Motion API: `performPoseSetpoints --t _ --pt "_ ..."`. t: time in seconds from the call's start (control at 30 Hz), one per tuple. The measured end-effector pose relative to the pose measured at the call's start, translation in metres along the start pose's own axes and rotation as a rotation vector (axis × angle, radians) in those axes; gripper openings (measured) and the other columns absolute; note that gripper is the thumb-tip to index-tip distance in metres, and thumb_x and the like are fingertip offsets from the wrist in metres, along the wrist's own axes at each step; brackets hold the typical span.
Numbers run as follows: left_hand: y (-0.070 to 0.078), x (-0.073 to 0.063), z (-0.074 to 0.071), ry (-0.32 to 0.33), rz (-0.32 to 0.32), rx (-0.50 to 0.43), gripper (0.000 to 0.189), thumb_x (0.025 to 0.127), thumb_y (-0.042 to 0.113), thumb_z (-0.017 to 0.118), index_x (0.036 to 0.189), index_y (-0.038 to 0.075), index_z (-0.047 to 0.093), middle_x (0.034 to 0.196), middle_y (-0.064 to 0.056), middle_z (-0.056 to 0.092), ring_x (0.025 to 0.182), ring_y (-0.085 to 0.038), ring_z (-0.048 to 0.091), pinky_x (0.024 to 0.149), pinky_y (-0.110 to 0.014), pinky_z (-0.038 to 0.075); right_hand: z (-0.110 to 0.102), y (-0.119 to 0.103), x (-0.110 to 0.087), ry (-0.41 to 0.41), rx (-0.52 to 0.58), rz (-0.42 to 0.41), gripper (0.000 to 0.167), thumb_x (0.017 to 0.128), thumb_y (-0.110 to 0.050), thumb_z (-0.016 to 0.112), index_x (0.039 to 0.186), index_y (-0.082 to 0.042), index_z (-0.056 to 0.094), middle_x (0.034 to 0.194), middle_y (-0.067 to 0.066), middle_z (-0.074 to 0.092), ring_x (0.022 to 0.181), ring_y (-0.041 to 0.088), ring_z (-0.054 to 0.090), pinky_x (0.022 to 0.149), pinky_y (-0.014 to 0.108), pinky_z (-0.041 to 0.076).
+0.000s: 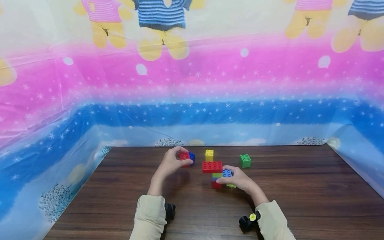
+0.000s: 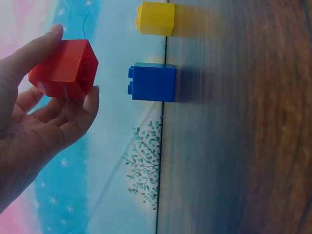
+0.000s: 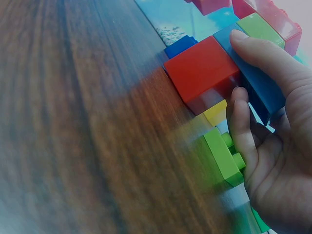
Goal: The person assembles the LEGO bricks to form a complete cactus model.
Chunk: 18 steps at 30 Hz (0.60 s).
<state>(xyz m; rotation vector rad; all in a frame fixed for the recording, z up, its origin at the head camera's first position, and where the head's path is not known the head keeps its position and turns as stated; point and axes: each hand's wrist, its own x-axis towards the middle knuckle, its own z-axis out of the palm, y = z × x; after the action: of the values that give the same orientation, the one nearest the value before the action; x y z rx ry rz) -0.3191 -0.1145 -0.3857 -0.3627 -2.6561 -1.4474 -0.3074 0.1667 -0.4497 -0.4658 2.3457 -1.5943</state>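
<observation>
My left hand (image 1: 171,163) pinches a red brick (image 2: 63,68) between thumb and fingers, lifted above the table. Behind that brick in the head view, a blue brick (image 2: 153,83) stands on the table. To the right, my right hand (image 1: 239,179) grips a built stack by its long blue brick (image 3: 256,78), the thumb on the near side. Under the blue brick is a red brick (image 3: 202,68), and on top of it a light green brick (image 3: 261,30). A wide red brick (image 1: 212,167) tops the stack and juts out leftward.
A yellow brick (image 1: 209,155) stands behind the stack, and a green brick (image 1: 245,160) farther right. Close under the right hand lies a thin light green brick (image 3: 224,156). A patterned cloth (image 1: 192,113) hangs along the back edge of the wooden table (image 1: 198,213).
</observation>
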Motion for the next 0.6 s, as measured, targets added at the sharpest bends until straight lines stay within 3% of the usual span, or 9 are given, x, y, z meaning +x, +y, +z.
performPoseSetpoints --t 0.6 --pt "0.022 -0.003 0.003 -0.026 0.07 -0.075 0.04 0.079 0.014 0.081 0.115 0.006 0.067 0.102 -0.01 0.069 0.09 -0.022 0.069 0.078 -0.033 0.058 0.0 0.0 0.0 0.011 -0.01 0.017 0.052 0.084 -0.033 0.075 0.119 -0.001 0.054 0.102 0.008 0.065 0.091 0.017 0.059 0.084 0.029 0.049"
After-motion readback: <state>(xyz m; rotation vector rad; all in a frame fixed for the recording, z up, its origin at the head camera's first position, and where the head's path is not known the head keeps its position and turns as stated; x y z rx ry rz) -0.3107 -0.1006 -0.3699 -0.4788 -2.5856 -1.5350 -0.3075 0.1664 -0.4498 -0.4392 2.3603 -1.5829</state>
